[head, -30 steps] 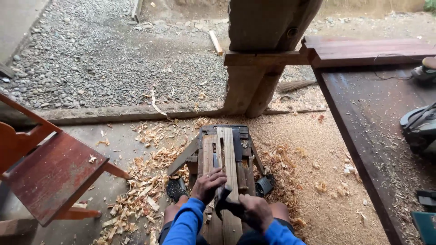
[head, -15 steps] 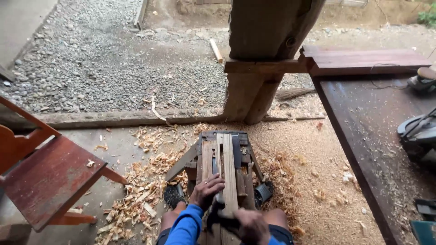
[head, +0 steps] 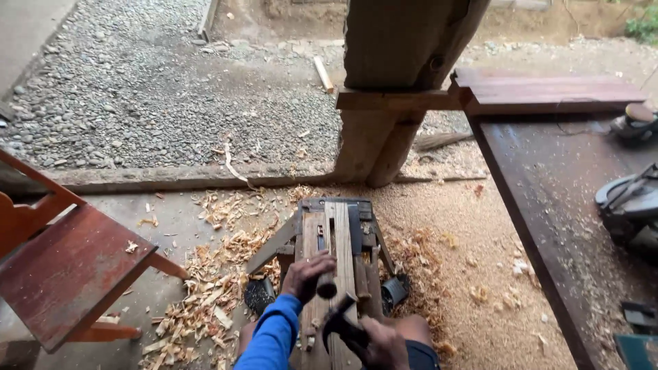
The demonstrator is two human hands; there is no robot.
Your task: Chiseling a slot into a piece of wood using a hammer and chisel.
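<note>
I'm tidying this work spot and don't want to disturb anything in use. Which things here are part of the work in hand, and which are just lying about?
In use:
- left hand holding a short wooden handle
- right hand gripping a dark tool
- pale strip on the low wooden bench

Lying about:
- red chair
- shavings
- power tool on the dark table

1. The right hand is cut off by the bottom edge, and blurred.
2. The dark tool it grips is too blurred to name for certain.
3. The left hand hides the lower part of the short rod it holds.
4. The red chair runs off the left edge.
5. The machine on the worktop is cut by the right edge.
</note>
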